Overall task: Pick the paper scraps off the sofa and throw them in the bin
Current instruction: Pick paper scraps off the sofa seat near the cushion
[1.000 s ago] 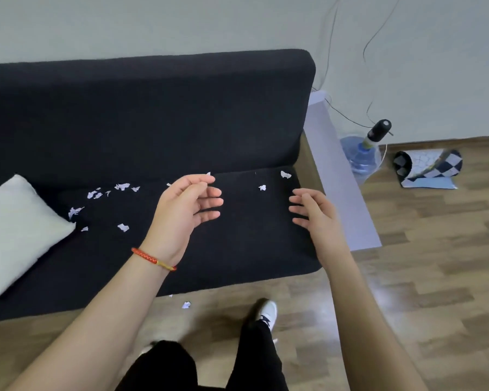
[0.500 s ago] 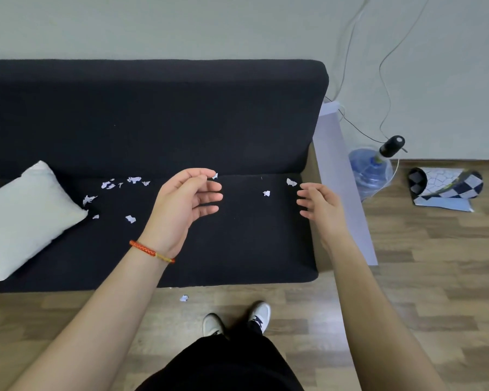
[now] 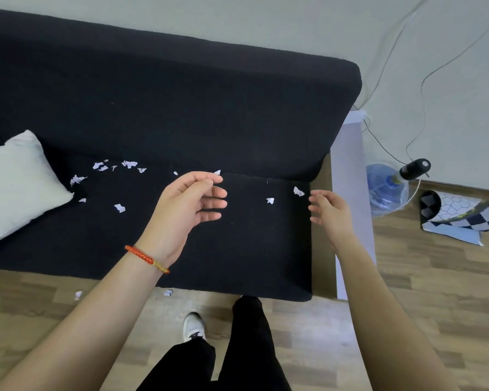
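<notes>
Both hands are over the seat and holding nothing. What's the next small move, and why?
Probably reach the right hand forward to pinch the scrap just ahead of its fingertips: it is the nearest piece on the sofa, and the hand is open and empty.

Matt black cloth covers the sofa (image 3: pixel 181 103); torn white paper scraps (image 3: pixel 119 208) lie on it beside a soft cloth pillow (image 3: pixel 17 182). The floor (image 3: pixel 435 292) is smooth wood; the bottle (image 3: pixel 384 190) is clear plastic.
</notes>
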Demonstrator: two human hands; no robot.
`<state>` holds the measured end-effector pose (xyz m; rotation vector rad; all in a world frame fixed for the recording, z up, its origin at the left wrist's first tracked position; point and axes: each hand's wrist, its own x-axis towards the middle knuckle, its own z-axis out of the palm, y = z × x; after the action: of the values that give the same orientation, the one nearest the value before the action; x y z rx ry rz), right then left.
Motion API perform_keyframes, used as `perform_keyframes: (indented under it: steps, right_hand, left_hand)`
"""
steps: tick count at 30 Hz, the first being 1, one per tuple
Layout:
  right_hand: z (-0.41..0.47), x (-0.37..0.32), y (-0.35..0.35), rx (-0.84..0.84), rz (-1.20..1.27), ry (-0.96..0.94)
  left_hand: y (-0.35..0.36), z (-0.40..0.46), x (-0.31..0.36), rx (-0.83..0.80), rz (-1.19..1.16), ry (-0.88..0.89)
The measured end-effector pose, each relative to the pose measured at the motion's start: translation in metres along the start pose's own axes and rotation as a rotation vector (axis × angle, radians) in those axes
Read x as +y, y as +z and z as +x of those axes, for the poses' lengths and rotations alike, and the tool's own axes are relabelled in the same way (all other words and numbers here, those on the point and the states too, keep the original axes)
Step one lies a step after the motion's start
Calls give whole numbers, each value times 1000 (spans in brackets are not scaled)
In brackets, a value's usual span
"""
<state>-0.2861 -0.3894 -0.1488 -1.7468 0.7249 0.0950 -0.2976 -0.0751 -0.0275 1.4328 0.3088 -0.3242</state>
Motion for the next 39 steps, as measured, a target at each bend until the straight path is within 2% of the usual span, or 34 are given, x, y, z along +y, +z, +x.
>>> perform_keyframes:
  steps: [6,14,18,26,29,32,39]
  right_hand:
    - [135,49,22,10,-147,69]
    - [291,151,56,29,-388,154]
    - [336,197,73,0,-539,151]
    - [362,248,94,-34,-768,-8]
    - [364,255,93,-9,-724,-103]
    - [370,257,91,43,-625,-112]
    - [355,247,84,106,-271,103]
  left_hand:
    - [35,80,-19,100,1,17]
    - [93,222,-108,173,21,-77]
    - [101,261,-160,176,-11,-147]
    - [113,297,-218,108,7,-178]
    - [116,302,-228,107,-11,-172]
    - [117,301,-238,100,-40,-183]
    - [103,289,-252,73,-94,-218]
